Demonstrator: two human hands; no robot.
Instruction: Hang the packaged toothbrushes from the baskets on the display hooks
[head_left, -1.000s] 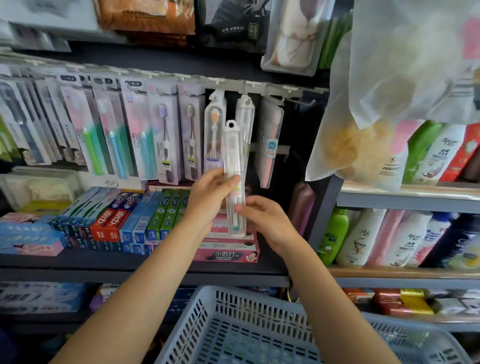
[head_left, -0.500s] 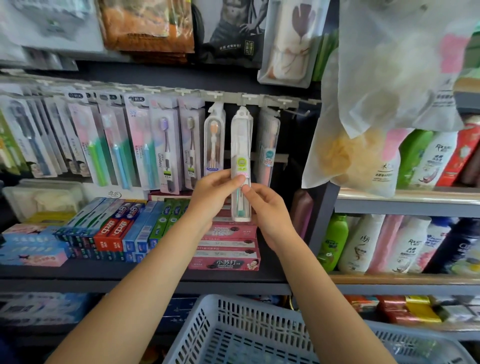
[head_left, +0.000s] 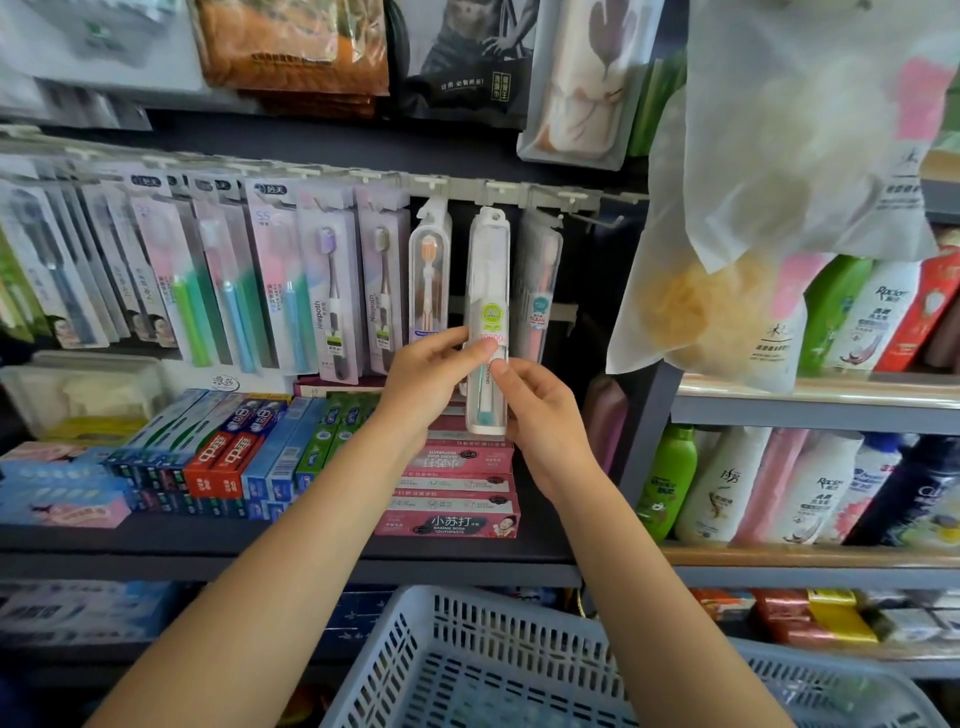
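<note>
A clear packaged toothbrush (head_left: 487, 291) with a green round label stands upright, its hang tab up at a hook on the white hook rail (head_left: 519, 191). My left hand (head_left: 431, 374) pinches the pack's left edge at mid height. My right hand (head_left: 535, 410) pinches its right edge just below. Other packaged toothbrushes (head_left: 332, 291) hang in a row to the left, one more to the right (head_left: 540, 296). A grey slotted basket (head_left: 467, 660) sits below my forearms; its contents are hard to make out.
Toothpaste boxes (head_left: 244, 447) are stacked on the shelf under the hooks, pink ones (head_left: 457, 488) right under my hands. Bagged sponges (head_left: 737, 291) hang at the right, close to the bare hook (head_left: 602, 221). Bottles (head_left: 769, 488) fill the right shelves.
Both hands have raised the pack from below the row up to the hook rail, so its tab now sits at the hook. The view has tilted a little.
</note>
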